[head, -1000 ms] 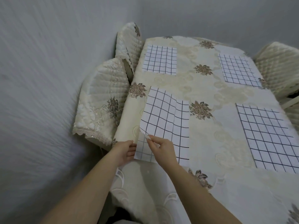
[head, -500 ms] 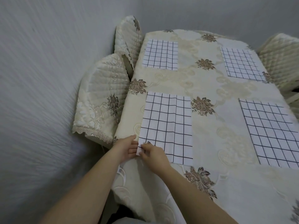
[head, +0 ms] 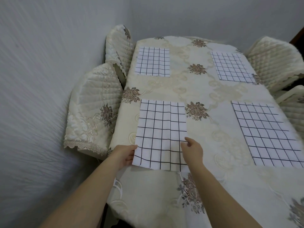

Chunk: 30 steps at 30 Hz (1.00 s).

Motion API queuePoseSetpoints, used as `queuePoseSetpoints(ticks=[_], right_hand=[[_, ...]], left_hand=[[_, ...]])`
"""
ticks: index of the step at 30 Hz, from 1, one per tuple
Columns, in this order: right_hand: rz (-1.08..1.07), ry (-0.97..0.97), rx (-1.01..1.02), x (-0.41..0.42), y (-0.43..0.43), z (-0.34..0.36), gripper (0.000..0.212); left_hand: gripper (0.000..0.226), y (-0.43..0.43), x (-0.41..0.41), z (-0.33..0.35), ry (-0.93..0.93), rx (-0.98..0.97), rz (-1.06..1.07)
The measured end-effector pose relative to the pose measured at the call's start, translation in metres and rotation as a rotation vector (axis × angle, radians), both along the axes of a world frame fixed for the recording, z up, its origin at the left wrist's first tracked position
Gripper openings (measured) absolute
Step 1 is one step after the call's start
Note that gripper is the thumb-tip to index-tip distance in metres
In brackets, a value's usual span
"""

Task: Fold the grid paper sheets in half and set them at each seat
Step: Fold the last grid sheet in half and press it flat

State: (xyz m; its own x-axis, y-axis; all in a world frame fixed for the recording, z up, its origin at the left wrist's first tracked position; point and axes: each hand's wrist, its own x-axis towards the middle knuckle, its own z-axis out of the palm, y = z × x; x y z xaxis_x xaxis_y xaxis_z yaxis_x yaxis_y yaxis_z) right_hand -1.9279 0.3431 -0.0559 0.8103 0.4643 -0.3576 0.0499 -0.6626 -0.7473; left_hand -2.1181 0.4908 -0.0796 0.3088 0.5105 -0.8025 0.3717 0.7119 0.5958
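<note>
Holding grid sheet, left hand (right hand touches).

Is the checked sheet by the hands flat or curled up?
Flat: the grid sheet lies spread on the tablecloth, no corner turned up. Whether it is doubled over, I cannot tell.

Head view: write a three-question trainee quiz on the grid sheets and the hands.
1. How many grid sheets lie on the tablecloth?
2. True or false: the right hand touches the near-right sheet.
3. The left hand is at the edge of which sheet? A. near-left sheet B. far-left C. far-right

Key: 1. four; 2. false; 3. A
</note>
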Motion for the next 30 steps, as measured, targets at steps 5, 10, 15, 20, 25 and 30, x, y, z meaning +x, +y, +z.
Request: queuePoseSetpoints(ticks=[5,10,15,20,25,30], right_hand=[[-0.034,-0.012,-0.122,0.024,-0.006,-0.013,0.048],[-0.028,0.044,-0.202,0.025,0.000,-0.015,0.013],[-0.055,0.044,-0.220,0.029,0.003,-0.017,0.023],[-0.047,0.066,-0.129,0.030,0.015,-0.016,0.008],[-0.047,0.082,-0.089,0.028,0.033,-0.016,0.008],[-0.026,0.068,-0.072,0.025,0.052,-0.018,0.008]], left_hand=[[0.023,0.007,0.009,-0.001,0.017,0.038,0.010],[0.013,0.016,0.016,-0.003,0.045,0.070,0.032],[0.006,0.019,0.019,-0.006,0.062,0.112,0.061],[0.007,0.029,0.013,-0.012,0.087,0.170,0.076],[0.007,0.045,0.006,-0.013,0.068,0.205,0.123],[0.003,0.061,0.005,-0.014,0.067,0.225,0.126]])
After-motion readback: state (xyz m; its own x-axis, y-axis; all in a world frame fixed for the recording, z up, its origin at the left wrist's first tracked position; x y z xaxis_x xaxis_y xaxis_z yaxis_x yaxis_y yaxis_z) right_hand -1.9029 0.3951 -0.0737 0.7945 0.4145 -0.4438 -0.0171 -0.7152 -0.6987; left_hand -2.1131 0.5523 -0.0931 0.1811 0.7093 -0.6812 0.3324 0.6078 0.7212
